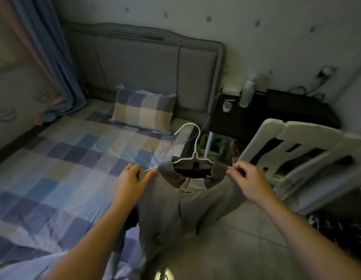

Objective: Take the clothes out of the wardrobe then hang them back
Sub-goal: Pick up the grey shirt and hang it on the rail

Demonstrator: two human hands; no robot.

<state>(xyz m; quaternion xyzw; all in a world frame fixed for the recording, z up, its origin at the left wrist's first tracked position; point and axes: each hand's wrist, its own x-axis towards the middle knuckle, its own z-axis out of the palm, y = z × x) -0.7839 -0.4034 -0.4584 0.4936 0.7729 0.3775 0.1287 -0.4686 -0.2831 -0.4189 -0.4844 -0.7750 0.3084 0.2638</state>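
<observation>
A grey collared garment point(175, 209) hangs on a white hanger point(192, 146) in front of me, over the edge of the bed. My left hand point(133, 178) pinches the garment's left shoulder, where the hanger's arm pokes out. At the right shoulder, my right hand point(248, 180) grips the fabric. The hanger's hook points up and away from me. The lower part of the garment drapes down between my forearms. No wardrobe is in view.
A bed with a checked blue sheet point(54, 168) and a checked pillow point(143, 110) fills the left. A dark bedside table point(256, 116) with bottles stands at the back right. A white plastic chair point(297, 150) leans at the right. Tiled floor point(246, 239) lies below.
</observation>
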